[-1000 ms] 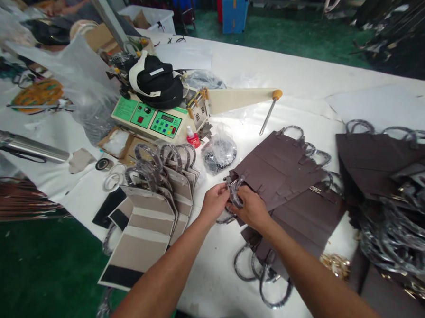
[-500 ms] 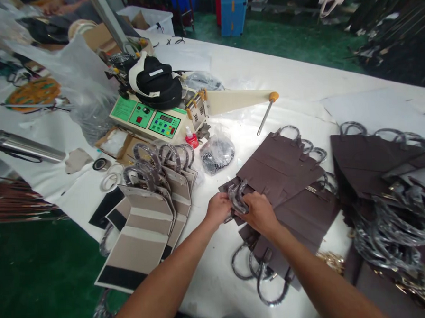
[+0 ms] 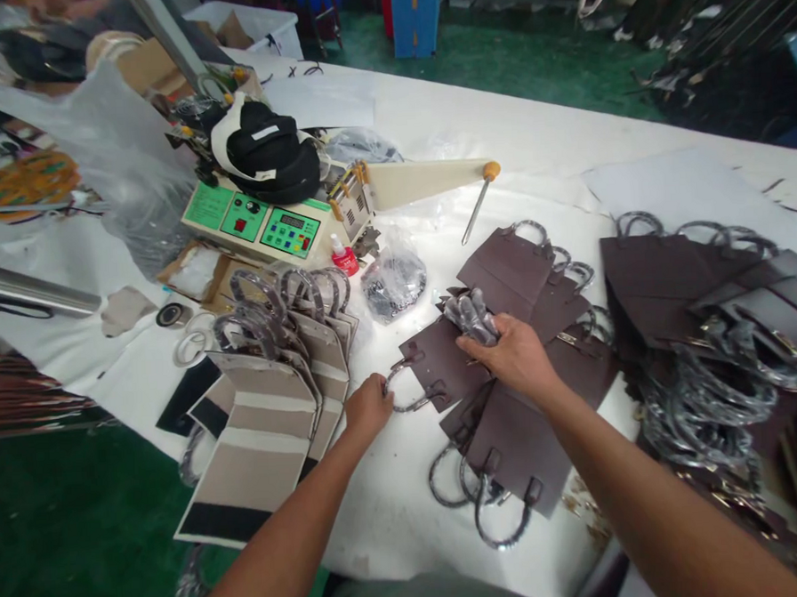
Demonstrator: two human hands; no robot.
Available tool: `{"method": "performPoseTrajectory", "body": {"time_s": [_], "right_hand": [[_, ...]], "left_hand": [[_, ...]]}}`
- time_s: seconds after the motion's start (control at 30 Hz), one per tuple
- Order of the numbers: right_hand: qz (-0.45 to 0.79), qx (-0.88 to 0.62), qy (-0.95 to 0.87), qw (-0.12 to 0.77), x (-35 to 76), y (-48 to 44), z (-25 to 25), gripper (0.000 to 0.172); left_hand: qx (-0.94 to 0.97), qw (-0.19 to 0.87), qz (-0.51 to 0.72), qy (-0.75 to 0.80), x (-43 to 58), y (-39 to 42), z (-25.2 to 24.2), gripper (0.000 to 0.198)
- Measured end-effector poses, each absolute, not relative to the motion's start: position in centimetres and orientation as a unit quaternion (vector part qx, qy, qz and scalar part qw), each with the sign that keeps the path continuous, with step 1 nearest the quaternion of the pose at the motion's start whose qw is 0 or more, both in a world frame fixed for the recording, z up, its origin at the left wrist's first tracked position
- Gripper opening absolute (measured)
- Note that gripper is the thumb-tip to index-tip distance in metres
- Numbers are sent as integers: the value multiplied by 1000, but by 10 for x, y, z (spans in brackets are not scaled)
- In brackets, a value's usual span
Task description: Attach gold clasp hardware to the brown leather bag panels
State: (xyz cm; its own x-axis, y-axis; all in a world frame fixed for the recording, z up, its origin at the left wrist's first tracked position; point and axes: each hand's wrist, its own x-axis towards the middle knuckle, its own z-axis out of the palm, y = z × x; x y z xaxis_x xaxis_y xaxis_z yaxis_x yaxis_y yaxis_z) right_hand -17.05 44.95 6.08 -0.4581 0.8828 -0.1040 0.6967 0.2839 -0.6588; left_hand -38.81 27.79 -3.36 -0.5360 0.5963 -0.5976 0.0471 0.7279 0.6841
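The left hand (image 3: 369, 407) has its grip closed on a dark curved handle in clear plastic wrap (image 3: 410, 406), near the outer end of its loop. This handle is joined to a flat dark brown bag panel (image 3: 445, 354) lying on the white-covered bench (image 3: 389, 504), inward from the near edge. The right hand (image 3: 512, 355) grasps a bunched cluster of plastic-wrapped handles (image 3: 470, 320) above that panel's far side; how many are bunched there cannot be told.

More dark brown panels with looped handles (image 3: 525, 425) overlap beside and beneath the right forearm, some loops pointing to the bench's near edge, others to its far edge. A further heap of brown bag pieces (image 3: 664, 276) lies towards the bench's right end, and small gold-coloured metal fittings (image 3: 587, 507) lie near the right forearm.

To the left, a row of beige folded panels with dark wrapped handles (image 3: 271, 412) juts over the bench's near edge. Behind it, towards the far edge, stand a small red bottle with a white top (image 3: 345, 258) and a cream machine with green control panels (image 3: 292, 233), a black coiled strap roll (image 3: 274, 158) resting on top.
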Motion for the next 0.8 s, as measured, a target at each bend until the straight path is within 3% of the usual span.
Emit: {"method": "performPoseTrajectory", "body": {"time_s": [0.2,0.4,0.63,0.73,0.77,0.8], "right_hand": [[314,-402,-860,27,-179,417,25,27],[343,-340,-874,59,-175,426,49,30],[401,-446,-791,123,-177,422,49,17],[388,-488,-762,175,-171,431,55,20],[384,-506,-747,195,-169,436,59,21],[382,-520,-735,211,-167,442,64,22]], "left_hand": [[152,574,395,701,-370,322,9,14],[119,651,509,550,-342,369,63,20],[84,588,609,526,-313,371,76,13],[118,460,651,593,-299,313,66,32],[125,436,612,648,-291,286,56,37],[129,476,518,699,-281,260,44,38]]}}
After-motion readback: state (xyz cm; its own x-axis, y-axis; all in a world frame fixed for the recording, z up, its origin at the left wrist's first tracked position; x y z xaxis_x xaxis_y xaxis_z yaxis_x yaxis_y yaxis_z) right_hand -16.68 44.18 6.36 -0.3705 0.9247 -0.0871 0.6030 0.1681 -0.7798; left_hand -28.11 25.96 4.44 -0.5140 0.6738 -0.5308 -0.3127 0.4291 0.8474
